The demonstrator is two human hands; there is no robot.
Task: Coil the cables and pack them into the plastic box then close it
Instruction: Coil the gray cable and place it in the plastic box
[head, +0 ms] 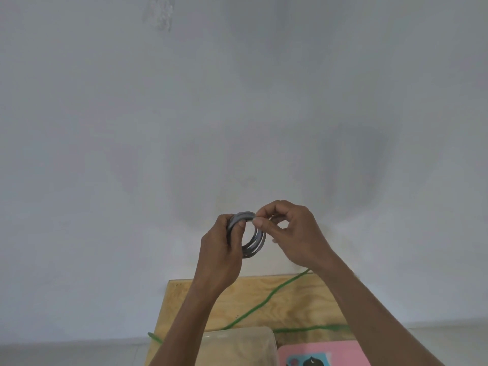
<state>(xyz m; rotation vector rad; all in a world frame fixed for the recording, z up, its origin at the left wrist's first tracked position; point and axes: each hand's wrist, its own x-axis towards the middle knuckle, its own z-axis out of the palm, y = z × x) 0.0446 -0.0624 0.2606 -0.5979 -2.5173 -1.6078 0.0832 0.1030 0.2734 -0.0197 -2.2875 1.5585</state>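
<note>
**Head view: grey coil held up, green cable and box still waiting below**

Left hand (221, 244) grips the grey cable coil (250, 239) on its left side, fingers curled round the bundled turns, probably to keep the loops from springing apart. Right hand (287, 233) pinches the coil's top edge between thumb and forefinger; likely feeding or tucking the last end, though the end itself is hidden behind the fingers.

Coil is held in the air in front of a plain wall, well above the wooden tabletop (290, 294). Plenty of open room around both hands.

Green cable (266, 299) lies uncoiled across the tabletop, running off its far edge and its left edge. My read: that one's next.

Clear plastic box (237, 344) sits at the near edge of the tabletop, directly below the forearms, looks open. Pink item (324, 352) just beside it on the right. Straight drop down to the box; watch for snagging the green cable.
</note>
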